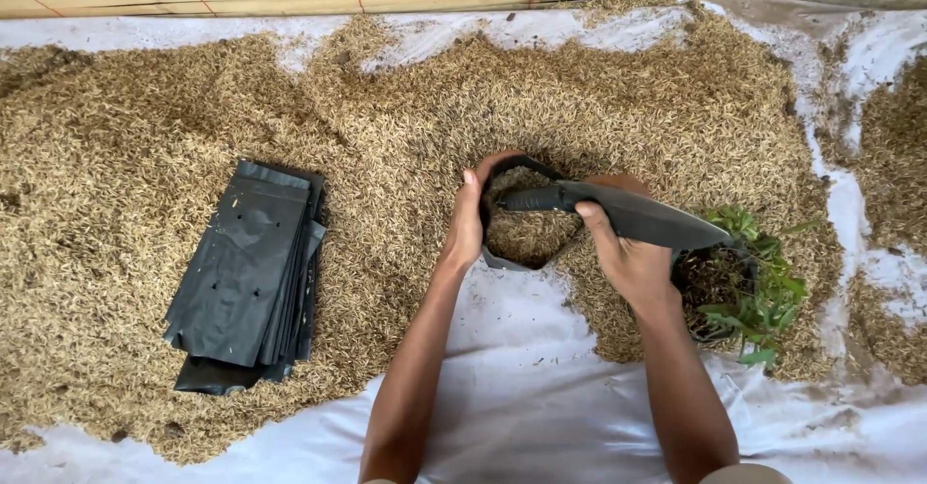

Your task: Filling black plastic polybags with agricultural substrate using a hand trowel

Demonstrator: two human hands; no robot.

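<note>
My right hand [632, 257] is closed on a black plastic grow bag [526, 228], thumb pinched over the flattened, folded part of it that runs out to the right like a long dark blade. That flat stretch lies nearly level, tipping down a little toward the right, and its far end reaches over a second bag with a green seedling [748, 291]. My left hand [465, 223] is on the opposite side, fingers curled round the left rim of the same bag, holding the mouth open in a rough ring. So the bag sits right between both hands, mouth facing up at me, husk already inside it; the opening lies left of my right grip and just beside my left palm, so the left hand is the nearer one to the mouth.

Outward now: the bag rests at the near edge of a big heap of rice husk [145, 136] spread over a white sheet [521, 397]. Well off to the left lies a flat stack of empty black bags [246, 281], long axis running toward me and a bit leftward.

Hard to read: the fingers of my right hand are tucked behind the plastic, the base of the bag is buried in husk, and the seedling's bag is half covered by the fold
</note>
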